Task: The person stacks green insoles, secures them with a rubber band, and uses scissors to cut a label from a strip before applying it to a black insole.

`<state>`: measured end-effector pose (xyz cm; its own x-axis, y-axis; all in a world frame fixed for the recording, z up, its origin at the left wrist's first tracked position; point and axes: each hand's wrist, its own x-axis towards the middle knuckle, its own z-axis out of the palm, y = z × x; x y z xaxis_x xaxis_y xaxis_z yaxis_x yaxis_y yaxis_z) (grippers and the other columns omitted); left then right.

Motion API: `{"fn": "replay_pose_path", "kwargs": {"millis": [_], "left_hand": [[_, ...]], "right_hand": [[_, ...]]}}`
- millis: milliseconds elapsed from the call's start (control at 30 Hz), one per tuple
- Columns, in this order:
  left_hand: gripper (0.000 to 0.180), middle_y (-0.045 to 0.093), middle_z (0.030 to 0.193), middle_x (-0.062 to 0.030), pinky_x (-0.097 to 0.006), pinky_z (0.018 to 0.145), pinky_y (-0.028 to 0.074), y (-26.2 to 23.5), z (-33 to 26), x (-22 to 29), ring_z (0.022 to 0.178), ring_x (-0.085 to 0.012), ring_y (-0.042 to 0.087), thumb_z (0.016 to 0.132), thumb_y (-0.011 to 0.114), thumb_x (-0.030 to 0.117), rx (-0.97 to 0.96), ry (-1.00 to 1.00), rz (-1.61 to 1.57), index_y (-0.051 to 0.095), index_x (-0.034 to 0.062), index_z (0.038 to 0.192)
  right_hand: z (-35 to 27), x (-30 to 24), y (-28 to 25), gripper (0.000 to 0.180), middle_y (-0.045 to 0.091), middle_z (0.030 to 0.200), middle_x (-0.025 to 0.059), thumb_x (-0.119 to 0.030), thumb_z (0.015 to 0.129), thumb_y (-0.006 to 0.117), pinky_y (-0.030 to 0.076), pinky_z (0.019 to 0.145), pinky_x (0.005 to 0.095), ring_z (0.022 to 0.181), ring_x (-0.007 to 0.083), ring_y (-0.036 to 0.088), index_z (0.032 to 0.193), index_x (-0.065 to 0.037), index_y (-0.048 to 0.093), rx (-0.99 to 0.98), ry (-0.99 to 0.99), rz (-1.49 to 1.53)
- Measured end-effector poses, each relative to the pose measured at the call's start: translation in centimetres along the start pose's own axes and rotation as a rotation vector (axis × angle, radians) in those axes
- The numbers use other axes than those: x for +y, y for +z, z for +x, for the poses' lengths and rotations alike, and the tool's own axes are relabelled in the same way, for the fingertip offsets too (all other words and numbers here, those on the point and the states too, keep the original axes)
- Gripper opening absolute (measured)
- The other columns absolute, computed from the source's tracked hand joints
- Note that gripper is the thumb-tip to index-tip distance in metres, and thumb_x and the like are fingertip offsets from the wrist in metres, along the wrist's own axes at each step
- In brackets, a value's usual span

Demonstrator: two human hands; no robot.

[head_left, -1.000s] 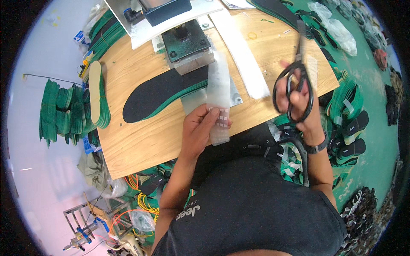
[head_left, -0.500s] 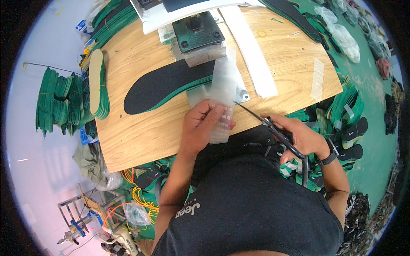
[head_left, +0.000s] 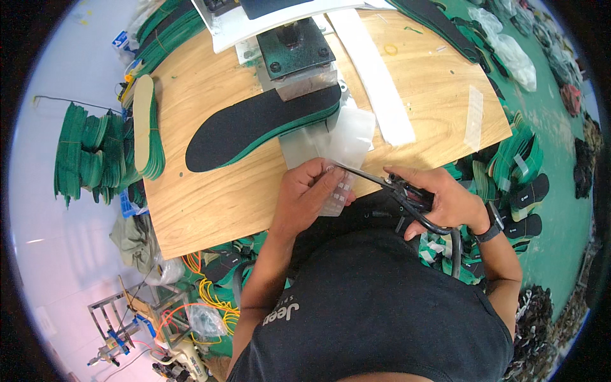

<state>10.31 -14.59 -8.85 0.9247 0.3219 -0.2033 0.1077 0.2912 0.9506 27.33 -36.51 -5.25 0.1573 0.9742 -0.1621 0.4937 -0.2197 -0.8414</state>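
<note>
Between the thumb and fingers of my left hand [head_left: 301,196] is a translucent label sheet [head_left: 334,205] with small pale marks, near the table's front edge. My right hand [head_left: 453,197] grips black-handled scissors [head_left: 364,174], their blades nearly together across the sheet just above my left fingertips. Beyond the blades a plain translucent sheet part [head_left: 354,130] tilts to the right; whether it is fully severed I cannot tell. Behind it lies a stack of black-topped green insoles [head_left: 248,130], its right end beside the dark metal block [head_left: 296,57] of a machine.
A white strip [head_left: 375,76] runs along the wooden table [head_left: 439,118], with clear tape [head_left: 473,118] to its right. Beige-topped insoles [head_left: 145,121] stand at the left edge. More insole bundles [head_left: 509,162] lie at the right, and orange-yellow hoses [head_left: 213,296] below left.
The scissors have moved left across the sheet and their blades have come together. The sheet's upper part has swung right, uncovering the insoles' right end.
</note>
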Motion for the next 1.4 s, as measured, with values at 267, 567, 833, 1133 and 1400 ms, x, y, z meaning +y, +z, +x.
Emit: {"fn": "replay_pose_path", "kwargs": {"millis": [267,567,833,1133,1400], "left_hand": [[0.015,0.068,0.075,-0.008,-0.024,0.058,0.051,0.2,-0.5,0.8,0.064,-0.0122,0.065,0.093,0.059,0.012,-0.056,-0.053,0.095,0.064,-0.0018,0.089],[0.013,0.068,0.099,-0.0109,-0.028,0.076,0.051,-1.7,-1.3,1.8,0.088,-0.0173,0.065,0.091,0.06,0.011,0.032,0.331,0.653,0.066,-0.0008,0.09],[0.016,0.064,0.111,-0.016,-0.041,0.083,0.049,0.8,-0.2,-0.5,0.098,-0.0323,0.061,0.09,0.06,0.016,-0.422,0.698,1.048,0.061,0.0035,0.099],[0.012,0.069,0.097,-0.013,-0.034,0.079,0.049,-0.7,-2.5,2.5,0.09,-0.0242,0.064,0.089,0.062,0.008,-0.238,0.654,0.319,0.071,0.0015,0.095],[0.019,0.063,0.096,-0.0094,-0.027,0.077,0.044,-1.4,-1.1,1.4,0.087,-0.0159,0.057,0.094,0.058,0.011,0.176,0.569,0.195,0.069,-0.0016,0.103]], "right_hand": [[0.2,-0.7,0.5,0.086,0.064,0.082,0.0161,-0.038,0.061,0.09,0.046,0.061,0.0309,0.064,0.0242,0.06,0.128,0.002,0.055,0.069,-0.109,-0.036],[-3.6,0.1,-1.2,0.067,0.052,0.062,0.001,-0.033,0.064,0.088,0.038,0.052,0.0238,0.057,0.0088,0.05,0.119,-0.003,0.063,0.467,0.034,-0.187],[5.6,8.2,-8.3,0.052,0.061,0.073,0.0159,-0.018,0.08,0.072,0.049,0.06,0.0379,0.065,0.0296,0.061,0.124,0.0,0.05,0.842,0.034,-0.392],[8.8,5.5,-8.7,0.038,0.065,0.096,0.0187,-0.026,0.083,0.072,0.049,0.078,0.0418,0.089,0.0343,0.061,0.106,0.002,0.062,0.91,-0.245,-0.662],[8.8,-3.0,5.9,0.025,0.058,0.071,0.0105,-0.026,0.088,0.069,0.048,0.061,0.0328,0.063,0.0282,0.056,0.096,-0.003,0.063,0.351,-0.413,0.09]]}}
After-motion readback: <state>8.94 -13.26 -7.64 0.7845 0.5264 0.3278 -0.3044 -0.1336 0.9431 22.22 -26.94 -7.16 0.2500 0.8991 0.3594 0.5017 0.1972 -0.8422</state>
